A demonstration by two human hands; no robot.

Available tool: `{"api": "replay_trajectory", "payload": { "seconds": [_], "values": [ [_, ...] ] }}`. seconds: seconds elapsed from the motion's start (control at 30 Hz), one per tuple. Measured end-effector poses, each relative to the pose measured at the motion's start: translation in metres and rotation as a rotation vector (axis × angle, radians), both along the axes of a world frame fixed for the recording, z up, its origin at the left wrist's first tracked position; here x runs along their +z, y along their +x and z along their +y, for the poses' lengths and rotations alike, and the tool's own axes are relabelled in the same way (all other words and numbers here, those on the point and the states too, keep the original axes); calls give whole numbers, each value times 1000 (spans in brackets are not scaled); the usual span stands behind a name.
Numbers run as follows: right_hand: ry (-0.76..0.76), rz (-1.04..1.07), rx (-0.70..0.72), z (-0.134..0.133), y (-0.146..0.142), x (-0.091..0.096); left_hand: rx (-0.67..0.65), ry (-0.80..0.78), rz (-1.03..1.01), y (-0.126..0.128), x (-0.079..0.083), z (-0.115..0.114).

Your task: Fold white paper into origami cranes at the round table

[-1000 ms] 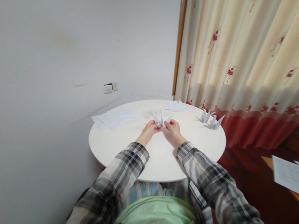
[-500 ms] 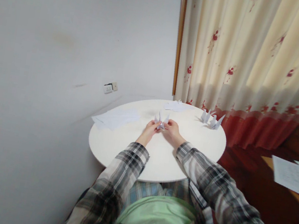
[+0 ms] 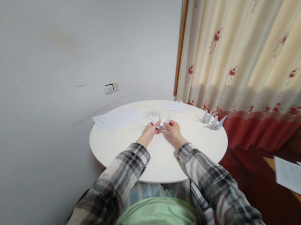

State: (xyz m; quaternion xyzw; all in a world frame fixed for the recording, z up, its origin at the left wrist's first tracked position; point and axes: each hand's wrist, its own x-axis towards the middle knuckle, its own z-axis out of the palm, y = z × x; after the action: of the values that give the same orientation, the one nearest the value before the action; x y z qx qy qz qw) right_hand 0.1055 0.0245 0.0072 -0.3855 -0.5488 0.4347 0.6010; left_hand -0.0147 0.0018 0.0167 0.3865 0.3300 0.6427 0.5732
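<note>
Paper crane [image 3: 162, 124] at the middle of the round table [image 3: 165, 164]: from afar, I've got left hand [image 3: 150, 130] and right hand [image 3: 174, 130] pinching it; two other cranes [image 3: 217, 124] stand near the table's right edge.

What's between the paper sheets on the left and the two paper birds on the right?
The left hand and right hand, holding a paper bird between them, as the head view shows.

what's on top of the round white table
Two paper cranes at right, white sheets at left, more paper near the far edge. The left hand and right hand hold another crane, hiding what's beneath.
</note>
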Motion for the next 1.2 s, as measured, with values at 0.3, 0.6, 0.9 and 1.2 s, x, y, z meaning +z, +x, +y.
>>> {"api": "replay_trajectory", "payload": {
  "seconds": [0.3, 0.6, 0.9, 1.2],
  "values": [
    [-85, 214, 82, -11, 0, 9, 10, -51, -100, 0, -1, 3],
    [-96, 284, 141, -13, 0, 11, 9, -46, -92, -1, -1, 3],
    [-133, 238, 89, -13, 2, 7, 12, -28, -32, 2, 3, -4],
    [-112, 246, 139, -16, 2, 9, 37, -37, -50, 0, -1, -1]
  ]
}}
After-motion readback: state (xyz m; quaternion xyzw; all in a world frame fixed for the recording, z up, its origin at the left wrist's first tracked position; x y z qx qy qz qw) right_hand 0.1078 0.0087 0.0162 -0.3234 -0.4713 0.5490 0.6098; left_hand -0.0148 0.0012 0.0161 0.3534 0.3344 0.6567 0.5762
